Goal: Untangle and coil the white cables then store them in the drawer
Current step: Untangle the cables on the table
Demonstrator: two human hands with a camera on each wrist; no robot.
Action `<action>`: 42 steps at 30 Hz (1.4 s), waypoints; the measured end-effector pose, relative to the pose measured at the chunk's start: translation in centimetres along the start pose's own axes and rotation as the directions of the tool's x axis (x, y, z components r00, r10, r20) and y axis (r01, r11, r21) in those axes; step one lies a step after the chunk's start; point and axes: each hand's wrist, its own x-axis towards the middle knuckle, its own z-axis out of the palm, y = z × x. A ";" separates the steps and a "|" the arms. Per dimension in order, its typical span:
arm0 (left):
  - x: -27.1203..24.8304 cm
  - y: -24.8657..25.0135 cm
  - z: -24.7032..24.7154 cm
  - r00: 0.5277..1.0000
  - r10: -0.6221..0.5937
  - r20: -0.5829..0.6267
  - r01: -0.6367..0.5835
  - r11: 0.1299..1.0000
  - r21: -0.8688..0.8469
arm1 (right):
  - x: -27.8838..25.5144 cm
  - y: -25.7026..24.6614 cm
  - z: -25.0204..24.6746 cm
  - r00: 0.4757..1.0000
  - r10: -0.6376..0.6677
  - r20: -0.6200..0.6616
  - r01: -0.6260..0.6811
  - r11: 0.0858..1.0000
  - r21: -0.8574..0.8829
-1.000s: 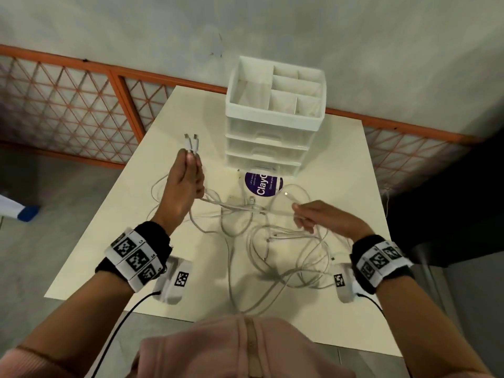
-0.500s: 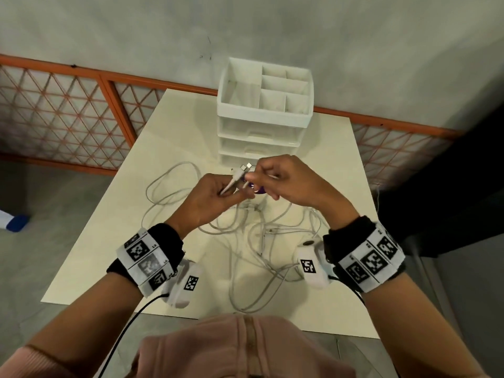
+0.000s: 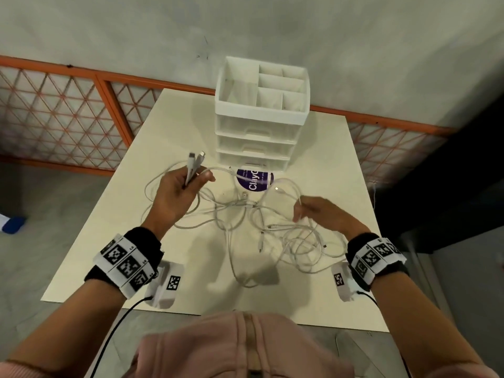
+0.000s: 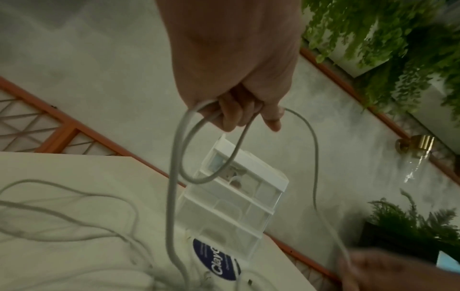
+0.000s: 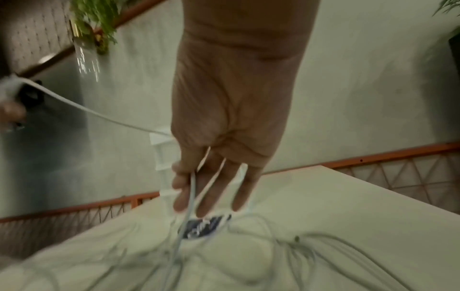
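Note:
Several white cables (image 3: 297,241) lie tangled on the cream table (image 3: 185,126). My left hand (image 3: 199,178) is raised at the left and grips one cable near its two connector ends (image 3: 197,157), which stick up side by side. In the left wrist view its fingers (image 4: 236,116) curl round looped cable (image 4: 174,177). My right hand (image 3: 300,211) hovers to the right over the tangle and pinches a strand (image 5: 193,183) that runs between its fingers (image 5: 211,196). The white drawer unit (image 3: 259,132) stands at the back of the table, its drawers closed.
A round purple label (image 3: 253,181) lies in front of the drawer unit. The unit's top tray (image 3: 226,85) has open compartments. An orange lattice fence (image 3: 68,118) and a grey wall stand behind the table. Potted plants (image 4: 410,226) show beside it.
The hands were together at the connectors in the middle half a second ago. They have drawn apart: the left went left with both connector ends, the right went right along the cable.

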 end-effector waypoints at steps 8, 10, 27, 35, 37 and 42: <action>-0.6 -4.4 -1.0 0.962 -0.195 0.192 0.123 0.935 0.333 | -2.6 -10.2 -6.9 0.789 -0.243 -0.564 0.427 0.877 0.220; -0.7 -5.0 -1.2 0.954 -0.230 0.192 0.153 0.925 0.349 | -3.4 -11.9 -8.3 0.756 -0.313 -0.575 0.452 0.885 0.112; -0.2 -8.3 -5.9 0.926 -0.357 -0.124 0.364 0.755 0.545 | -1.9 -0.6 -6.6 0.963 0.118 -0.244 -0.118 0.993 0.016; 0.3 -10.0 -3.6 0.908 -0.412 -0.079 0.376 0.713 0.591 | -1.6 -8.0 -7.8 0.783 -0.150 -0.603 0.300 0.941 0.156; 0.1 -10.2 -3.7 0.904 -0.421 -0.079 0.380 0.702 0.602 | -1.6 -8.8 -8.3 0.782 -0.188 -0.594 0.318 0.940 0.122; 0.6 -7.8 -2.5 0.935 -0.349 0.058 0.258 0.783 0.566 | -0.6 -9.5 -6.3 0.896 -0.204 -0.395 0.263 0.960 0.100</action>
